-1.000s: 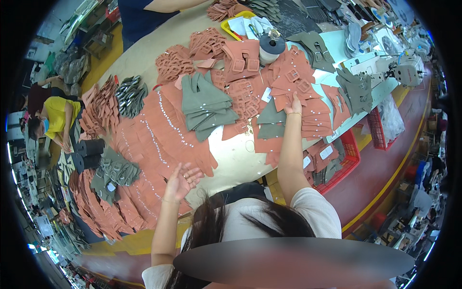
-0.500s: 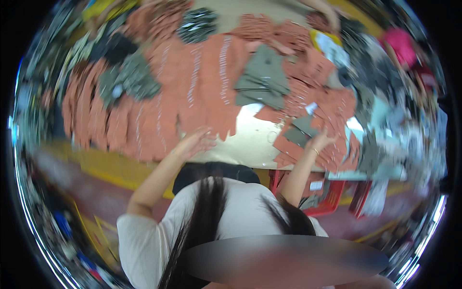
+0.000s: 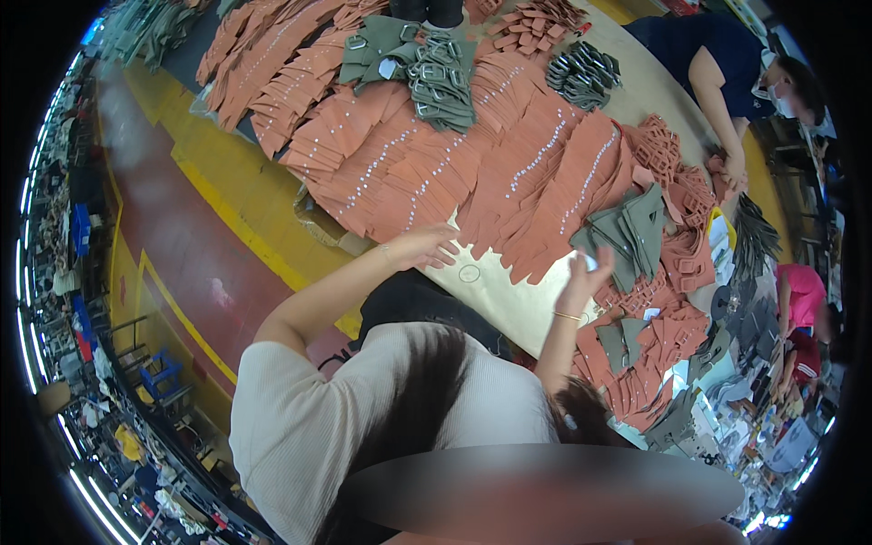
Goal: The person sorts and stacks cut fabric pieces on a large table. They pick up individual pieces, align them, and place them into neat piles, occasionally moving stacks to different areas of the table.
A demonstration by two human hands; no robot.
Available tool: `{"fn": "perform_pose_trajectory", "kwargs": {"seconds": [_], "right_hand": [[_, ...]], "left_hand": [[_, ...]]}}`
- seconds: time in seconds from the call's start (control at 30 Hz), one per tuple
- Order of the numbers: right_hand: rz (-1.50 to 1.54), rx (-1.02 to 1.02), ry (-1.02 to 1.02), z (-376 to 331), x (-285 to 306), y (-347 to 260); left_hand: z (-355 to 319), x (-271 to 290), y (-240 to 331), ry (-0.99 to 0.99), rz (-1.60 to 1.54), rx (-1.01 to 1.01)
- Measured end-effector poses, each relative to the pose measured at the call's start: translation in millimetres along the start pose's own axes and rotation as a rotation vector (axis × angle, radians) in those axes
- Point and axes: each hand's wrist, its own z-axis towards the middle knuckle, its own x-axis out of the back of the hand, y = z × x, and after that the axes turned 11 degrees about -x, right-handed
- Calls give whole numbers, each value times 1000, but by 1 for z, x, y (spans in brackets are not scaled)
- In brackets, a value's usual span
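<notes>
My left hand [image 3: 425, 247] reaches over the near edge of the table, open, its fingers stretched toward the rows of flat orange pieces [image 3: 400, 173]. These overlap in long bands, each with a line of small white dots. My right hand [image 3: 581, 283], with a thin bracelet at the wrist, is raised over the pale table surface [image 3: 495, 286], its fingers apart and slightly curled. A small white patch [image 3: 590, 262] shows between its fingers and thumb; I cannot tell whether it is held. Just beyond that hand lies a stack of grey-green pieces [image 3: 636, 232].
Grey-green pieces with metal buckles [image 3: 442, 82] lie on the orange rows, with a dark bundle [image 3: 584, 74] farther right. Orange cut-outs [image 3: 654, 359] crowd the right side. A person in dark clothing [image 3: 704, 68] works across the table. Yellow-edged floor [image 3: 227, 218] runs along the left.
The view has swung left, so the table now slants across it. My right hand has moved from the orange cut-outs to beside the grey-green stack. My left hand stays open near the table edge.
</notes>
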Motion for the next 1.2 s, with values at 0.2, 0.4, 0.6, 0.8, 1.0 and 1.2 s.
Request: {"fn": "perform_pose_trajectory", "kwargs": {"seconds": [0.2, 0.4, 0.6, 0.8, 1.0, 1.2], "right_hand": [[-240, -93, -469, -41, -101, 11], [-441, -48, -710, -8, -160, -9], [-558, 3, -663, 81, -245, -3], [-736, -23, -475, 153, -327, 7], [-708, -258, -507, 175, -368, 16], [-601, -385, -601, 170, -374, 14]], "left_hand": [[11, 78, 38, 162, -266, -200], [50, 113, 81, 347, -311, -414], [95, 138, 115, 473, -232, -488], [135, 158, 148, 499, -48, -531], [166, 158, 164, 502, -177, -465], [170, 169, 161, 323, -365, -459]]}}
